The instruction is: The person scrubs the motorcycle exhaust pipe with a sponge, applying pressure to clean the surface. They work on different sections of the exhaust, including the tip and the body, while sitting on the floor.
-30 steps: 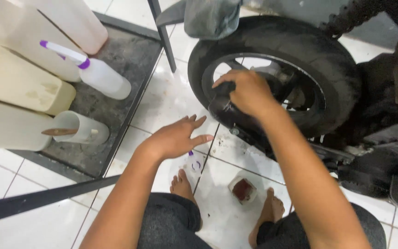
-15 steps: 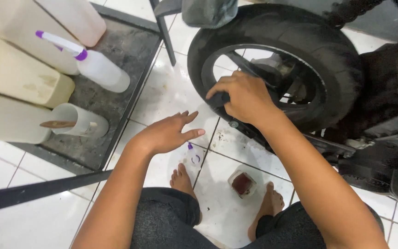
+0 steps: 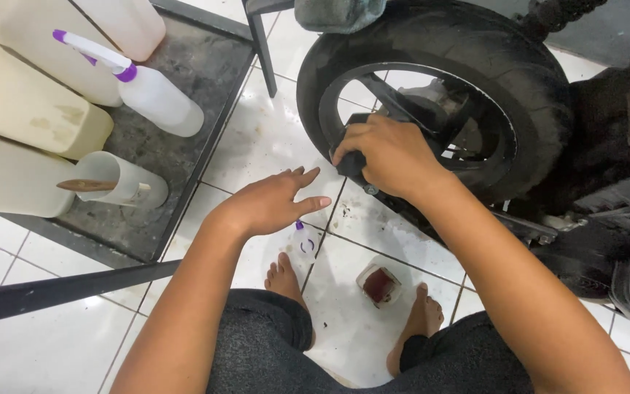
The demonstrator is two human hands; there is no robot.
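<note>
My right hand (image 3: 391, 157) is closed around a dark tool handle (image 3: 351, 162) held against the lower rim of a black motorcycle wheel (image 3: 541, 95). My left hand (image 3: 275, 204) hovers flat over the white floor tiles with its fingers spread and nothing in it. Just below that hand a small clear bottle with a purple cap (image 3: 304, 244) lies on the tiles. Between my bare feet stands a small cup of dark red stuff (image 3: 380, 284).
A dark metal tray (image 3: 176, 146) at the left holds several pale jugs, a white spray bottle with a purple nozzle (image 3: 151, 91) and a white cup with a wooden stick (image 3: 114, 182). A black bar (image 3: 52, 292) crosses the lower left. A grey cloth (image 3: 337, 13) hangs above the tyre.
My left hand has drifted slightly up and right over the tiles, still flat. My right hand keeps its grip on the tool at the wheel rim.
</note>
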